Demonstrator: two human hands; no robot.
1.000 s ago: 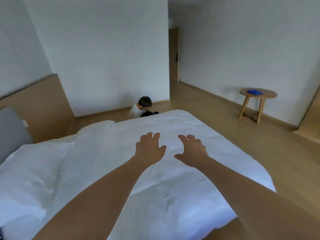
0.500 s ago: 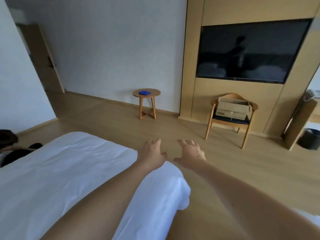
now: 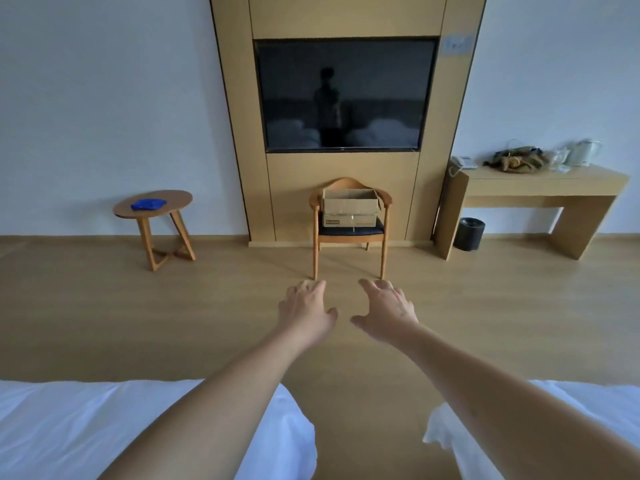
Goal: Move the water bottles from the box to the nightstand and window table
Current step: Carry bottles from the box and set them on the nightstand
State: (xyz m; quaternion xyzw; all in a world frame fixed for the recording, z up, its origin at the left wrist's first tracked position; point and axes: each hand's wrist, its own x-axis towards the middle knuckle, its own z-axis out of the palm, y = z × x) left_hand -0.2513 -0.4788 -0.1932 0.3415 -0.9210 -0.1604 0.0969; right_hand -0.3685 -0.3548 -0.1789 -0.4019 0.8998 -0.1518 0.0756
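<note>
1. The step in hand is judged to be the approach to the cardboard box (image 3: 350, 206), which sits on the seat of a wooden armchair (image 3: 349, 226) against the panel below the wall television (image 3: 344, 95), well ahead across bare floor.
2. No water bottles can be seen: the box's flaps are up and its inside is hidden from this angle, so nothing is judged to have been taken out yet.
3. Both arms are stretched forward between the corners of two white beds (image 3: 69, 424). The left hand (image 3: 304, 313) and the right hand (image 3: 386, 311) are held palm down with fingers loosely spread, close together, and nothing is held in either.
4. The next move calls for the floor to be crossed to the chair, so that the box can be reached into from above and bottles lifted out.
5. Neither a nightstand nor a window table can be identified with certainty; a small round side table (image 3: 154, 206) carrying a blue item stands at the left wall.
6. A small dark label is seen on the box's lower front and a pale sign on the panel at upper right; neither can be read.
</note>
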